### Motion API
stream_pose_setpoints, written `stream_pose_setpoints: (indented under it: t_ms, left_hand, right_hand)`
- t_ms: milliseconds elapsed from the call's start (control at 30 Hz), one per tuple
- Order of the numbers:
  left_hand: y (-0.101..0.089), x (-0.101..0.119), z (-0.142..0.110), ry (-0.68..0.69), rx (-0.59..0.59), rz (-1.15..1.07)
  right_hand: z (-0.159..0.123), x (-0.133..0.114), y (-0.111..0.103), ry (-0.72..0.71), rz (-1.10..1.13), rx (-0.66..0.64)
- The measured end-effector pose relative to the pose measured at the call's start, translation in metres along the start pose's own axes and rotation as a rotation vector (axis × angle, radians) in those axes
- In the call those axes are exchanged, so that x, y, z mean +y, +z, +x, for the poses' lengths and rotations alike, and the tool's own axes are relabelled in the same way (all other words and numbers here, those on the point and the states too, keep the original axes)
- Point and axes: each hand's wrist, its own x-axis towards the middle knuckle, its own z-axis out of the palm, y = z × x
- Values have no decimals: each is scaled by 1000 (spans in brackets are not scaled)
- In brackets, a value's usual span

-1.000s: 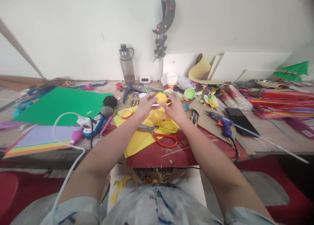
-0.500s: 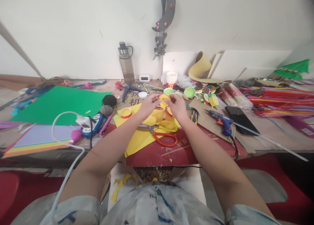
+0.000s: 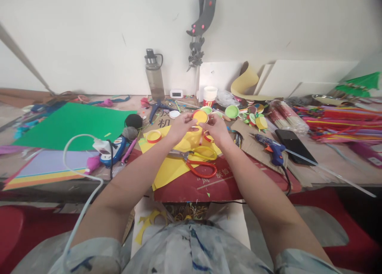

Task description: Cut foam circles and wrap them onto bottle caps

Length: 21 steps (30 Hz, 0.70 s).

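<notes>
Pinching a round yellow piece with a red rim between left hand and right hand, above yellow paper; nearer the body, scissors; off right, glue gun beside black phone; off left, green sheet

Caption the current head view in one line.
Left hand and right hand hold a small yellow, red-rimmed disc above yellow paper and scissors.
</notes>
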Motion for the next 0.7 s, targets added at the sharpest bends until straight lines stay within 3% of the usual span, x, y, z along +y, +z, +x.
stream_pose_setpoints:
  t_ms: [133,300,400,533,700]
  left_hand:
    - [0,-3,0,29,-33,42]
    - [1,-5,-2,-23,-85,12]
    - [2,-3,-2,-56,-72,20]
    - [-5,5,4,-101,67,77]
    - [-34,13,19,-84,320,291]
  right_hand:
    - [1,0,-1,107,89,-22]
    - [2,4,0,20,-67,85]
    - [3,4,2,-24,-110,39]
    - [7,0,-7,-123,-144,9]
    - [24,9,-38,-400,-603,302]
